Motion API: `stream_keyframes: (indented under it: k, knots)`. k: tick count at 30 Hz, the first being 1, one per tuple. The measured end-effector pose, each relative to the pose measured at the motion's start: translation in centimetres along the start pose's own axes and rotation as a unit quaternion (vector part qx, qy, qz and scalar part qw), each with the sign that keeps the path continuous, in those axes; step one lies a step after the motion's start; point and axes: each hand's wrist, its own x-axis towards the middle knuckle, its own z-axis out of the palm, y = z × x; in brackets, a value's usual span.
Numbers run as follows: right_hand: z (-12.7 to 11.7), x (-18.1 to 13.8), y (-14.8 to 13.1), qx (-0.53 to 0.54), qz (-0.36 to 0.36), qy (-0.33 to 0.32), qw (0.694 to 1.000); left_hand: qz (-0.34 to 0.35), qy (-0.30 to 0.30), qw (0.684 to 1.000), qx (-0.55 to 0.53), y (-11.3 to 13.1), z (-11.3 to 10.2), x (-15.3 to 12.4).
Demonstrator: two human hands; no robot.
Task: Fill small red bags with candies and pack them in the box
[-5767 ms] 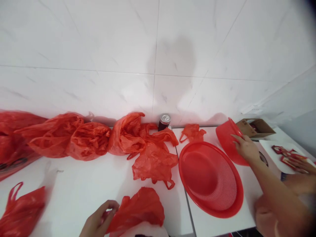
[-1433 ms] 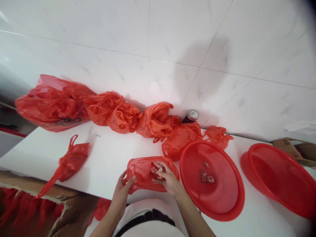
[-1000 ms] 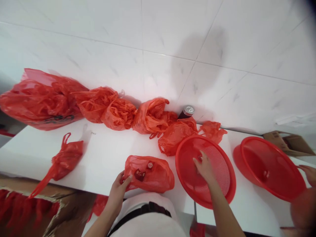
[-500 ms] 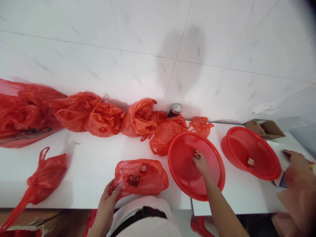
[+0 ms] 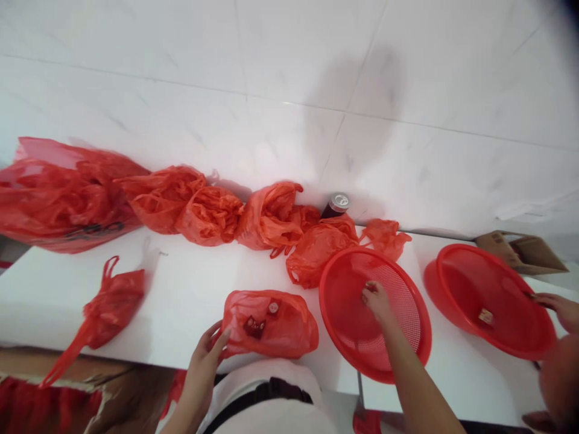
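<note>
My left hand (image 5: 208,348) pinches the near left edge of an open red plastic bag (image 5: 296,343). Inside that bag lie a small dark red piece with pale markings (image 5: 254,326) and a small round pale piece (image 5: 273,308). My right hand (image 5: 376,299) is inside a red plastic basket (image 5: 329,268) with mesh sides, just right of the bag. Its fingers are drawn together over the basket floor, and anything between them is too small or hidden to make out.
Another red basket (image 5: 452,256) holds a small pale piece (image 5: 485,316); a co-worker's hand (image 5: 561,310) is at its right rim. Filled red bags (image 5: 210,217), a drink can (image 5: 336,205) and a cardboard box (image 5: 520,252) line the wall. A tied red bag (image 5: 115,307) lies left.
The view has swung left, so everything sits farther right. The co-worker's hand has moved to the second basket. My left hand keeps its hold on the bag; my right stays inside the basket.
</note>
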Motion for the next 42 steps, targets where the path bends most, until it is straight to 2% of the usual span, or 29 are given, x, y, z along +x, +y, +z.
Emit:
stream_keyframes:
  k: [2,4,6,8,9,11,13,16,20,23,27,29,31,35,36,38,40,42]
  knots:
    - [0.6,-2.3,-2.1,0.038,0.022,-0.074,0.996,-0.008,-0.005,1.000,0.010,-0.2,-0.2,0.0]
    - [2.5,-5.7,-4.3,0.093,0.041,-0.204,0.974,-0.017,-0.021,1.000,0.006,-0.5,-0.1,0.0]
    - [5.6,-9.6,-5.7,0.080,0.030,-0.332,0.939,-0.018,-0.036,0.999,-0.008,-0.7,0.1,0.0]
    - [9.5,-12.7,-5.8,0.044,-0.021,-0.381,0.923,-0.010,-0.045,0.999,-0.019,-0.9,0.4,-0.1]
    - [11.3,-13.7,-5.5,0.024,-0.054,-0.376,0.925,-0.005,-0.045,0.999,-0.022,-1.0,0.4,-0.1]
    - [13.8,-14.6,-4.6,0.008,-0.062,-0.359,0.931,0.002,-0.043,0.999,-0.024,-1.1,0.3,-0.2]
    - [14.7,-14.4,-4.0,0.029,-0.034,-0.358,0.933,0.004,-0.041,0.999,-0.034,-1.2,-0.2,-0.2]
    - [13.7,-13.7,-4.2,0.104,0.045,-0.385,0.916,-0.003,-0.039,0.998,-0.048,-1.5,-0.8,-0.2]
    - [12.2,-13.8,-5.7,0.242,0.160,-0.419,0.861,-0.013,-0.033,0.998,-0.050,-1.5,-0.9,-0.3]
    - [12.2,-14.5,-6.7,0.309,0.184,-0.418,0.834,-0.023,-0.025,0.998,-0.046,-1.2,-0.7,-0.5]
    - [12.7,-15.7,-7.5,0.349,0.179,-0.429,0.814,-0.045,-0.026,0.998,-0.046,-1.1,-0.7,-0.4]
    - [13.3,-16.1,-7.3,0.334,0.165,-0.431,0.822,-0.055,-0.032,0.996,-0.060,-1.3,-0.9,-0.3]
    - [13.9,-16.2,-6.4,0.284,0.146,-0.423,0.848,-0.047,-0.031,0.996,-0.064,-1.5,-1.0,-0.1]
    - [15.0,-15.5,-3.7,0.183,0.165,-0.398,0.884,-0.006,-0.032,0.998,-0.053,-1.5,-1.2,0.0]
    - [15.1,-15.3,-3.1,0.168,0.160,-0.393,0.890,0.000,-0.033,0.998,-0.052,-1.5,-1.2,-0.1]
    - [15.0,-14.9,-2.3,0.120,0.100,-0.396,0.905,0.006,-0.031,0.998,-0.052,-1.5,-1.3,-0.1]
    - [14.6,-14.7,-2.2,0.019,-0.011,-0.409,0.912,0.009,-0.026,0.998,-0.055,-1.5,-1.5,-0.2]
    - [13.8,-14.7,-2.5,-0.121,-0.138,-0.404,0.896,0.005,-0.022,0.998,-0.053,-1.7,-2.0,-0.3]
